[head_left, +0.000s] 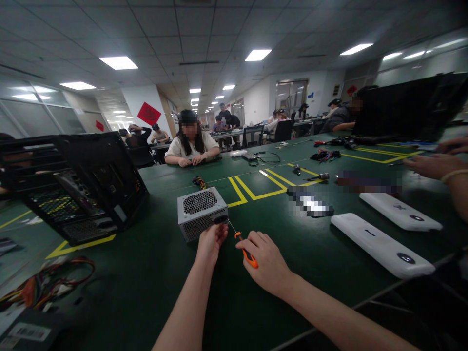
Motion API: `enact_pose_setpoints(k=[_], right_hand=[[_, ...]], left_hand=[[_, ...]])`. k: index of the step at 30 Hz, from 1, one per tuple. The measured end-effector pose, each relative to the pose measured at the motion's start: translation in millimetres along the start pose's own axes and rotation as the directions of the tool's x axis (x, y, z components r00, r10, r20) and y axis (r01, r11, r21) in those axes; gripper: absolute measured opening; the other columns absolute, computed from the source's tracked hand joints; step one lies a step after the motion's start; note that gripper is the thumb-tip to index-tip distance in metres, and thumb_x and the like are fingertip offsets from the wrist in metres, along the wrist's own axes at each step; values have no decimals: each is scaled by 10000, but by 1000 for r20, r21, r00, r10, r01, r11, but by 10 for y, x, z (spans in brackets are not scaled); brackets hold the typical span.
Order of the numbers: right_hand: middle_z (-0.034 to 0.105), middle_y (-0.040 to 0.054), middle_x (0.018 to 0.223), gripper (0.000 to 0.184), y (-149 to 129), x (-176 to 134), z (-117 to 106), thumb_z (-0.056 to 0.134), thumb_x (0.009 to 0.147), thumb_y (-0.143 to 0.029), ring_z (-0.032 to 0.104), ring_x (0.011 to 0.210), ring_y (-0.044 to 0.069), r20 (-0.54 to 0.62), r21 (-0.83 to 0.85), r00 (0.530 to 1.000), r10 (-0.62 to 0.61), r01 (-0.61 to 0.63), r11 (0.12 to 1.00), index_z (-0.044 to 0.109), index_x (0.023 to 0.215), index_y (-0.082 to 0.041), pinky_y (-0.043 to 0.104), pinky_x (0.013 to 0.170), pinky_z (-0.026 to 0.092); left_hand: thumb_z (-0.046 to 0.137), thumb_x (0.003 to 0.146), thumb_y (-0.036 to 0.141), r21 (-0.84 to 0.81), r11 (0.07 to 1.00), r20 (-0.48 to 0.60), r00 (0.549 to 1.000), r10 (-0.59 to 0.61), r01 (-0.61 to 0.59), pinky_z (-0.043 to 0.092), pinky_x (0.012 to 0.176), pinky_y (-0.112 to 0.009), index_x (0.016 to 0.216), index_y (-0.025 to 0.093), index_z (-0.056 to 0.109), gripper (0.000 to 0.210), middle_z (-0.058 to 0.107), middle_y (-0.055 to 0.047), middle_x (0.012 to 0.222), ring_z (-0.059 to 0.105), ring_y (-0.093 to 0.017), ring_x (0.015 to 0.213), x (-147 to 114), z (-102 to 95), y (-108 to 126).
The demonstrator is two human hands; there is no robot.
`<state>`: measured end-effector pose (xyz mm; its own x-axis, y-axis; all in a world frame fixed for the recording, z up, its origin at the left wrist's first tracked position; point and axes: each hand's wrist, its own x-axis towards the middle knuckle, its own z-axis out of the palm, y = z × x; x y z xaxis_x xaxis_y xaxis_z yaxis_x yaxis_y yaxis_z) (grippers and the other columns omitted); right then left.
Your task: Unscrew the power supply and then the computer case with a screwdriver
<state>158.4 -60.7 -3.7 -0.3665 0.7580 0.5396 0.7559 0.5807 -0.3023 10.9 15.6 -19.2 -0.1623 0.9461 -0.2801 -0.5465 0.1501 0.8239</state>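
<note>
A grey metal computer power supply unit (199,229) with a perforated top sits on the green table in front of me. My left hand (212,240) is at its near right corner, fingers curled in by the socket face; whatever they pinch is hidden. In my right hand (265,256) is an orange-handled screwdriver (250,257), its thin shaft pointing up and left. The screwdriver's tip reaches the right edge of the unit, close to my left fingertips. Behind the unit, a bundle of its cables (199,182) lies on the table.
A black open computer case (120,175) stands on the left, with loose coloured cables (47,285) nearer me. To the right lie two white oblong devices (380,243) and a blurred-out phone-like item (310,202). A co-worker's hands (435,165) are at far right; another person sits opposite.
</note>
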Motion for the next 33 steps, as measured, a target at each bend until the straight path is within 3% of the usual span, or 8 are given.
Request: enact_pose_setpoints(k=[5, 13, 22, 28, 33], right_hand=[[536, 18, 781, 224, -12, 10, -16, 416, 812, -297, 487, 661, 137, -25, 117, 993, 113, -109, 987, 455, 1002, -185, 291, 634, 381], [482, 28, 791, 200, 9, -2, 14, 482, 701, -100, 456, 733, 152, -34, -6, 999, -5, 5, 1000, 537, 867, -197, 283, 655, 358], [542, 22, 809, 171, -17, 8, -21, 420, 798, -230, 496, 700, 136, -58, 77, 996, 65, -60, 995, 480, 952, -189, 278, 655, 369], [523, 30, 835, 181, -7, 9, -4, 484, 710, -137, 487, 761, 159, -40, -2, 998, 39, -39, 999, 506, 878, -200, 291, 684, 366], [540, 23, 801, 177, -22, 14, -26, 422, 803, -292, 497, 692, 146, -29, 75, 993, 111, -109, 991, 464, 947, -198, 286, 641, 376]], left_hand=[[496, 700, 31, -17, 1000, -6, 1000, 1, -1, 474, 512, -195, 695, 65, 549, 62, 613, -103, 630, 586, -110, 557, 5, -7, -6], [471, 700, 5, -32, 999, -30, 1000, -3, 2, 473, 520, -197, 712, 61, 566, 110, 613, -101, 622, 591, -114, 570, -9, 7, -5], [472, 699, 11, -25, 1000, -19, 1000, 2, -2, 476, 527, -202, 702, 63, 564, 106, 621, -112, 650, 593, -118, 579, -24, 15, 3], [499, 695, 30, -30, 1000, -24, 1000, 4, -5, 474, 524, -204, 697, 65, 573, 82, 620, -111, 644, 591, -119, 567, -31, 28, 8], [482, 702, 26, -23, 1000, -32, 999, -3, 3, 478, 542, -206, 704, 63, 566, 92, 621, -112, 660, 593, -116, 578, -10, 16, 7]])
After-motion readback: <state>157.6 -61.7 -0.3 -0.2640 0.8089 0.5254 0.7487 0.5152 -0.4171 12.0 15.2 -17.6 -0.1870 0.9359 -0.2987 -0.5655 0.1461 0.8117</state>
